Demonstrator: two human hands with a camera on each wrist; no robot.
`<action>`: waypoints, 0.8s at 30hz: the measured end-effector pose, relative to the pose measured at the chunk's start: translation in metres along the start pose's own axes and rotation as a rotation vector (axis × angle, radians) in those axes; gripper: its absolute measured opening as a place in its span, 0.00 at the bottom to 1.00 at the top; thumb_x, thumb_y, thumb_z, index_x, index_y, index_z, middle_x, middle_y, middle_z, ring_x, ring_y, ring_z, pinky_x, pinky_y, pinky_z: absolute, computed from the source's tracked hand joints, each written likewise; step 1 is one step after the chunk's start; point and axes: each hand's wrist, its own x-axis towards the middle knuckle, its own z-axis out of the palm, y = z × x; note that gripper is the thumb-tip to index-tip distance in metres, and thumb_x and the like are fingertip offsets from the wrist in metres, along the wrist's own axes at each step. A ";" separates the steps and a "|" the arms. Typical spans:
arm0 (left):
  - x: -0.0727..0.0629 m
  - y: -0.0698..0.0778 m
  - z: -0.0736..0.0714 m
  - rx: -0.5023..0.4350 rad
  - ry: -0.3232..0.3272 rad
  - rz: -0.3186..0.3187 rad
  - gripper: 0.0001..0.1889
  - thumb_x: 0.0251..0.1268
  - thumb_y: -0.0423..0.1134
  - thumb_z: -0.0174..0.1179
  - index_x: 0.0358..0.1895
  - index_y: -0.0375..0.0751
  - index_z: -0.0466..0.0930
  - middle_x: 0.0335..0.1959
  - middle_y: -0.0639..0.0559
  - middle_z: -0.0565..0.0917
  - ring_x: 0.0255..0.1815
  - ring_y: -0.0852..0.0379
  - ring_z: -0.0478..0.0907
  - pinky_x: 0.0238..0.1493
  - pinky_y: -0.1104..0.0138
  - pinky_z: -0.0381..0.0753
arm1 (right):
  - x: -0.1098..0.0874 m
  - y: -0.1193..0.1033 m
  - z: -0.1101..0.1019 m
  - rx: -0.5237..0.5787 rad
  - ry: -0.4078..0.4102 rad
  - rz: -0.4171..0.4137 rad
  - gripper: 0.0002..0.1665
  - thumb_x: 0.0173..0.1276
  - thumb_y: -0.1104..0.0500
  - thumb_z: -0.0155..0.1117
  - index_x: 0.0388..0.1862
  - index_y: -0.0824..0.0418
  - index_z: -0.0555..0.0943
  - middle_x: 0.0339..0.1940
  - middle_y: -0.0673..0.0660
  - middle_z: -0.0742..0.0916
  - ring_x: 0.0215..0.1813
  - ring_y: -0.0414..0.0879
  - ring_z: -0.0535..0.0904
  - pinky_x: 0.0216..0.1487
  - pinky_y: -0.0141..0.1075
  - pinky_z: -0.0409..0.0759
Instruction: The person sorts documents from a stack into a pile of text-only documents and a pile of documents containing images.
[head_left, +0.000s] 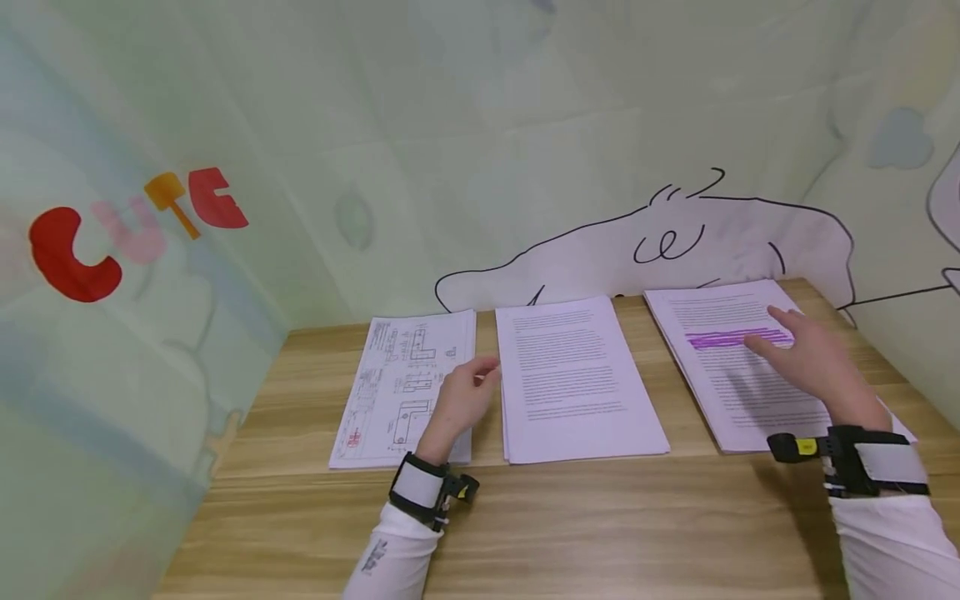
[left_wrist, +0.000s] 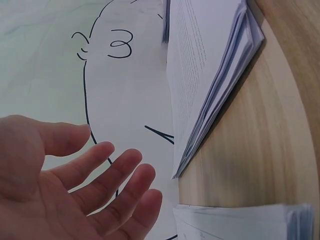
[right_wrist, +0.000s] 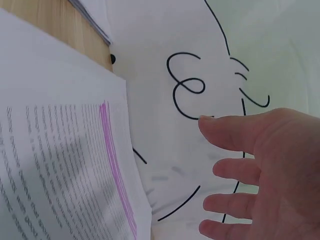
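Three stacks of paper lie side by side on the wooden table. My left hand [head_left: 467, 398] hovers between the left stack of technical drawings [head_left: 405, 375] and the middle stack of printed text [head_left: 566, 375]. Its fingers are relaxed and hold nothing, as the left wrist view also shows. Over the right stack of printed text [head_left: 731, 392] is my right hand [head_left: 813, 358], fingers loosely spread with nothing in them. Purple highlighter strokes [right_wrist: 112, 155] cross several lines of that right stack's top page. A red stamp [head_left: 353, 437] marks the drawing sheet's lower left corner.
A cloth backdrop [head_left: 487, 150] with cartoon drawings and coloured letters hangs behind the table and along its left side. The table's wood surface [head_left: 600, 525] shows in front of the stacks and in narrow strips between them. Each wrist wears a strapped camera.
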 end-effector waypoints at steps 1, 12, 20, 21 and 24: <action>0.000 0.000 0.001 0.002 -0.003 -0.005 0.18 0.66 0.44 0.49 0.56 0.44 0.74 0.49 0.51 0.79 0.45 0.55 0.75 0.40 0.65 0.74 | 0.000 0.005 0.000 0.005 -0.001 0.011 0.50 0.65 0.36 0.45 0.68 0.72 0.48 0.64 0.81 0.54 0.63 0.77 0.46 0.52 0.70 0.48; 0.000 0.010 0.019 -0.018 -0.028 0.003 0.17 0.66 0.43 0.50 0.55 0.44 0.75 0.48 0.51 0.79 0.43 0.57 0.75 0.38 0.67 0.73 | 0.003 0.047 0.010 -0.014 -0.105 0.149 0.57 0.61 0.30 0.45 0.67 0.76 0.44 0.60 0.87 0.51 0.59 0.81 0.45 0.51 0.70 0.49; 0.002 0.028 0.043 0.033 -0.078 0.029 0.16 0.66 0.45 0.50 0.54 0.48 0.76 0.45 0.54 0.80 0.41 0.60 0.75 0.38 0.69 0.73 | 0.001 0.061 0.010 0.031 -0.150 0.267 0.59 0.60 0.28 0.43 0.68 0.74 0.40 0.62 0.84 0.48 0.60 0.81 0.44 0.49 0.71 0.52; 0.002 0.030 0.047 0.035 -0.087 0.030 0.16 0.66 0.45 0.50 0.54 0.49 0.76 0.45 0.55 0.80 0.40 0.61 0.75 0.38 0.69 0.73 | 0.001 0.062 0.009 0.027 -0.154 0.264 0.59 0.60 0.28 0.43 0.68 0.74 0.40 0.62 0.84 0.49 0.60 0.81 0.44 0.49 0.71 0.53; 0.003 0.038 0.057 0.008 -0.116 0.035 0.15 0.66 0.45 0.50 0.53 0.50 0.77 0.44 0.56 0.80 0.39 0.62 0.75 0.38 0.69 0.72 | 0.001 0.064 0.009 0.025 -0.167 0.266 0.59 0.60 0.28 0.42 0.67 0.74 0.42 0.62 0.84 0.50 0.59 0.81 0.45 0.49 0.70 0.53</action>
